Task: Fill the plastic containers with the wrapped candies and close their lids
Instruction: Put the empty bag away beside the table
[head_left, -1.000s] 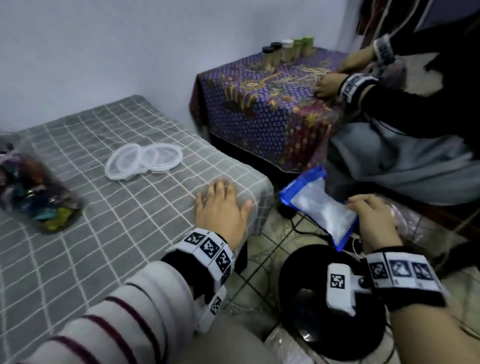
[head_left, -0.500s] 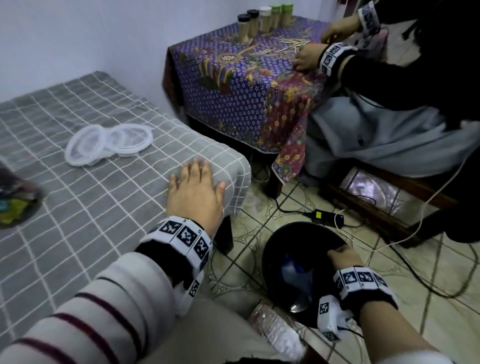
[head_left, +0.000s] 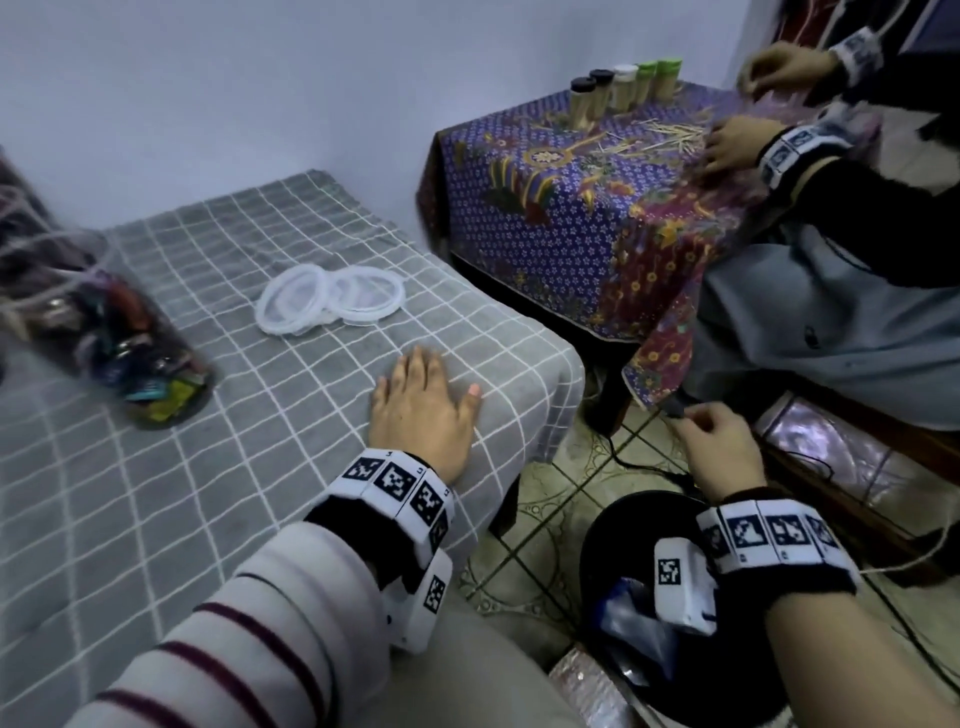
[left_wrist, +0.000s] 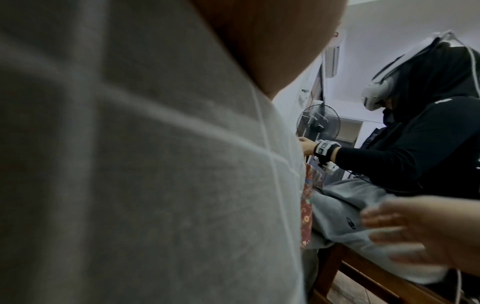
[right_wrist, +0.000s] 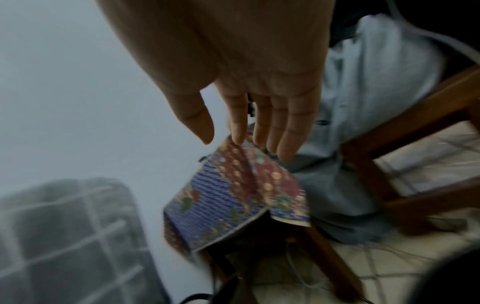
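1. 2 clear lids (head_left: 332, 301) lie overlapping on the checked worktop (head_left: 156, 493), beyond our left hand (head_left: 421, 410), which rests flat, fingers straight.
2. 1 container (head_left: 119, 353) of wrapped candies lies on its side at the left, well apart from the lids.
3. Our right hand (head_left: 719, 457) hangs over the floor, fingers loosely apart, holding nothing.
4. We judge the lids light, thin and bendy: pinch the rim. The container looks slick: wrap its middle.
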